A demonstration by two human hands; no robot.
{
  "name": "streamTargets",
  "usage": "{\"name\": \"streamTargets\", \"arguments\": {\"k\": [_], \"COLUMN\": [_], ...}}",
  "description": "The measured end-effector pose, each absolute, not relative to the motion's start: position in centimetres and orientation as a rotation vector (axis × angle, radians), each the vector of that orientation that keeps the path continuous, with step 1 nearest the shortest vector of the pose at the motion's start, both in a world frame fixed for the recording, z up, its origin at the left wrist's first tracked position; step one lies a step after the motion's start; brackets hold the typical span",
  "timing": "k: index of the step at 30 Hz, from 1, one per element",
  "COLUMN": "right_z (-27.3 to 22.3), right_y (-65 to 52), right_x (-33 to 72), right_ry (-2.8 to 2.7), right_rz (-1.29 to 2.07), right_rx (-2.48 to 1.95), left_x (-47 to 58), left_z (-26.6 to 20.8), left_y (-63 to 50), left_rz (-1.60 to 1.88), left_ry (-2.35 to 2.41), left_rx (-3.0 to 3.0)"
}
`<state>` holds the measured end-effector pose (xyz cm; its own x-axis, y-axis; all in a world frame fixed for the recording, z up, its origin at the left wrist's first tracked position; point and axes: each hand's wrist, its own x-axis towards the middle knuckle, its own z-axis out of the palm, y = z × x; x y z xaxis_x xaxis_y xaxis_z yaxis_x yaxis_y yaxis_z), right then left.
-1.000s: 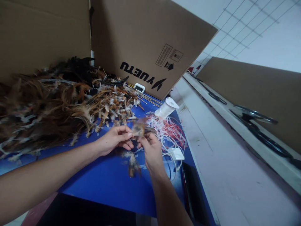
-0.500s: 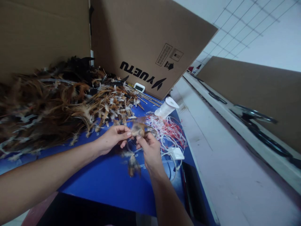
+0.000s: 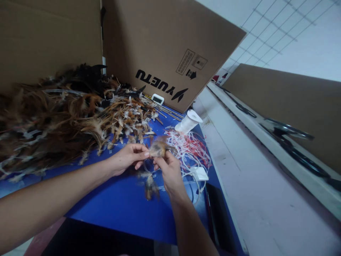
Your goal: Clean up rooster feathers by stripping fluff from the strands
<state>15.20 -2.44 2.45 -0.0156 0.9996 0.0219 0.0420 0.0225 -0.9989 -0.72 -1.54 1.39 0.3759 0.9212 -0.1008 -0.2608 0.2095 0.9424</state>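
Between my two hands is a small brown and grey feather bunch (image 3: 159,148), its far edge somewhat blurred. My left hand (image 3: 132,156) pinches its left end between thumb and fingertips. From the right, my right hand (image 3: 169,169) grips the same bunch, thumb on top and fingers curled under. Just below, a feather tuft (image 3: 151,186) with dark and pale parts hangs or lies over the blue table (image 3: 128,209); what it is joined to is hard to see. A pale thin loop shows between the hands.
A big heap of brown feathers (image 3: 80,113) covers the left side. At right are a white spool (image 3: 189,121), tangled red and white strips (image 3: 195,147), and a white adapter (image 3: 199,174) with cables. Behind stand a cardboard box (image 3: 165,42) and a small digital display (image 3: 158,99).
The feather bunch has shifted and turned slightly between my fingers. Both hands keep their pinch and have barely moved.
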Motion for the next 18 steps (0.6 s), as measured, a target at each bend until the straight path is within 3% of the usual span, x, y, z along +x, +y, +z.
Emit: {"name": "streamTargets", "arguments": {"k": [18], "right_z": [2.71], "right_y": [-2.66], "right_x": [15.73], "right_ry": [-1.201], "right_rz": [1.166], "right_rx": [-1.071], "left_x": [-0.83], "left_z": [1.72], "left_y": [-1.20], "left_rz": [1.047], "left_ry": [0.833], "left_rx": [0.956]}}
